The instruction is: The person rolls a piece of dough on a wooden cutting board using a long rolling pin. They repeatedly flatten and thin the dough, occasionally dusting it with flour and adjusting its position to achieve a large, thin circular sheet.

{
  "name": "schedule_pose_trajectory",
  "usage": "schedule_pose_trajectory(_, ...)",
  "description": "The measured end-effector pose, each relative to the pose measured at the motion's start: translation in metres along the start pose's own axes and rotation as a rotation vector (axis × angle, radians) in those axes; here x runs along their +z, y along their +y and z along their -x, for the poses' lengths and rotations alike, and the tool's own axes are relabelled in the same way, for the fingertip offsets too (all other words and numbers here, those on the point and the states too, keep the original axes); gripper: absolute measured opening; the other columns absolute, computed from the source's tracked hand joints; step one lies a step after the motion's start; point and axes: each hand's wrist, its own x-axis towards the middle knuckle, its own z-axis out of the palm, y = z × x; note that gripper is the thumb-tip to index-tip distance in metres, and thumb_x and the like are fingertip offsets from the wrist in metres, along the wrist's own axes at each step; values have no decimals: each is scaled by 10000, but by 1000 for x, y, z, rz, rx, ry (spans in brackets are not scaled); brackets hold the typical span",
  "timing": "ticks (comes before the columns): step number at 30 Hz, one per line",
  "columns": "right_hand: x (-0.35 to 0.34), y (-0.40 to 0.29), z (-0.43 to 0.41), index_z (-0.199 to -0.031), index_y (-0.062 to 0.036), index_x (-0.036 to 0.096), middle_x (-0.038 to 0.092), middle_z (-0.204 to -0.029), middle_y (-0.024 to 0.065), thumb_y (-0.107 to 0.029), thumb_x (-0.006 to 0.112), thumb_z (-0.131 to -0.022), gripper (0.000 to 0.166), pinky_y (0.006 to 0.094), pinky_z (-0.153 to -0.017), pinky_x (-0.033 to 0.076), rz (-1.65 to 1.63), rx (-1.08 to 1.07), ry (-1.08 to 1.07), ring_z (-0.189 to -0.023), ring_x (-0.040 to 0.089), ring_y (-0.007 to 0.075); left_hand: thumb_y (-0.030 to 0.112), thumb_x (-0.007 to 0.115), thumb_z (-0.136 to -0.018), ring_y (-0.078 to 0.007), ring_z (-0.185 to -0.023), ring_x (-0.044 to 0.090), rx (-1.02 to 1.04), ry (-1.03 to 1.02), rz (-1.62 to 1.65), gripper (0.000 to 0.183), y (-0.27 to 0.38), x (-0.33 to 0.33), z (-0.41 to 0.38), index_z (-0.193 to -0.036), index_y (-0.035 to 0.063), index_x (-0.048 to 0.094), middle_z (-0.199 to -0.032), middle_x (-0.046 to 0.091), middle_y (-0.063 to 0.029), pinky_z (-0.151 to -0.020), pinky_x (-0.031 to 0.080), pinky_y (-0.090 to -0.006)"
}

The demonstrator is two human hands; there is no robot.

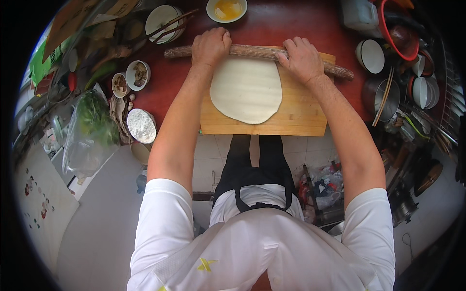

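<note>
A flat, roughly round sheet of dough (246, 92) lies on a wooden cutting board (305, 116) at the front edge of the red table. Across the far edge of the dough rests a long wooden rolling pin (255, 52), slightly slanted. My left hand (211, 46) grips the pin left of its middle, fingers curled over it. To the right of the dough, my right hand (303, 58) lies over the pin, thumb towards the dough; whether its fingers close round the pin is hard to tell. The far edge of the dough is partly hidden under the pin.
Beyond my left hand are a bowl of beaten egg (228, 10) and a bowl with chopsticks (164, 23). At left stand a bowl of flour (141, 126), small food bowls (138, 75) and a bag of greens (91, 120). Bowls (370, 56) and a red basin (400, 32) crowd the right.
</note>
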Motion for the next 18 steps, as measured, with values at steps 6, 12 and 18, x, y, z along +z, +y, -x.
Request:
schedule_pose_trajectory(6,-4,-30,58,-1104,-78,660,644,-1140,135,-327,843,-854,397,502,-998,492,4,-43,35,-1155,614,340,364,653,-1020,-350,-1253,641,119,182,38,374,4,-2,80,-1239,72,735,-1244,726,-142,-1072,458,-510)
schedule_pose_trajectory(12,-7,-47,100,-1098,-75,656,636,-1103,144,-231,871,-800,400,494,-963,508,-48,-59,-98,-1094,621,352,338,756,-947,-386,-1195,676,-108,-110,126,397,10,-18,84,-1213,44,732,-1224,739,-172,-1029,502,-535)
schedule_pose_trajectory(18,-1,-65,123,-1064,-59,653,646,-1077,165,-160,815,-804,323,481,-949,524,-33,-1,-118,-1086,632,366,263,761,-927,-432,-1043,713,-157,-239,205,312,9,-17,65,-1137,35,724,-1053,749,-226,-916,562,-530)
